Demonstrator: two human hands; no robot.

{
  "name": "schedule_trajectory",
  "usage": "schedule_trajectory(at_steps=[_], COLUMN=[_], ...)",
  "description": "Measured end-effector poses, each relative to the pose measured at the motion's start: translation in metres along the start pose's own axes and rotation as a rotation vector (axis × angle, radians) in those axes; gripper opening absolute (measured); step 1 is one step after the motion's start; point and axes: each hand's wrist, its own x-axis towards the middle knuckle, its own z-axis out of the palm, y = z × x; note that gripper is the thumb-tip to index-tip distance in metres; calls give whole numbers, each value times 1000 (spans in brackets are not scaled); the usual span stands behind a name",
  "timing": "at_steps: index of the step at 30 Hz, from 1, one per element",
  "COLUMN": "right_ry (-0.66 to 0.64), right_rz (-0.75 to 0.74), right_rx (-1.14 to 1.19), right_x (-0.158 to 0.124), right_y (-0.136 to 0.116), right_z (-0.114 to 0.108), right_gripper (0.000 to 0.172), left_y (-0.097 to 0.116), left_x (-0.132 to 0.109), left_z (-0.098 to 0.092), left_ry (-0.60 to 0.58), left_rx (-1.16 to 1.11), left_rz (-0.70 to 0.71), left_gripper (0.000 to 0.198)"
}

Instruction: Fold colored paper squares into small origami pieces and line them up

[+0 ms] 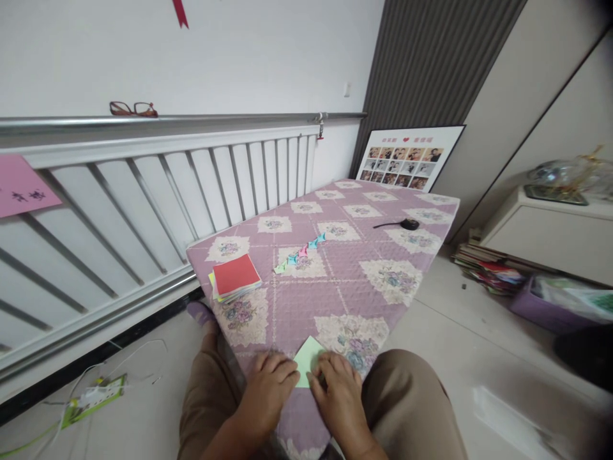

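Observation:
A small sheet of light green paper (306, 363) lies at the near end of the cloth-covered table, one corner pointing away from me. My left hand (269, 386) is at its left edge, fingers curled together and holding that side against the cloth. On the right edge, my right hand (339, 383) grips the paper between its thumb and bent fingers. Farther up the table a diagonal row of small folded paper pieces (302, 251) shows green, blue and pink. To the left rests a stack of coloured paper (236, 277) with a red sheet on top.
A black object with a thin tail (409, 224) lies on the table's right half. White radiator bars (239, 176) line the left side. A photo board (407, 156) leans beyond the far end. A power strip (93, 402) with cables is on the floor at left.

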Motion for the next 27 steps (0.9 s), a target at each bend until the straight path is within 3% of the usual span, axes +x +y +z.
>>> schedule_trajectory(at_steps=[4,7,14,19,25,27], right_ry=[27,39,73,50,82,34], right_rz=[-64,-224,-428,-529,-519,-545], right_rx=[6,40,94,-10,-78,-108], right_x=[-4,-9,-14,-13,-16,-17], right_y=[2,-5,-8,-1,12,20], right_z=[0,1,15,14,16,13], right_gripper=[12,21,33,32,23,25], left_y=[-5,-7,-6,-15,-29,-30], left_x=[0,1,2,-15,-36,-38], left_z=[6,7,-11,-15,-10,-8], left_ry=[-19,-22,-87,-24,82,129], left_rx=[35,76,153,250,356,379], left_rz=[47,56,141,220,245,253], left_gripper=[23,19,20,23,23,22])
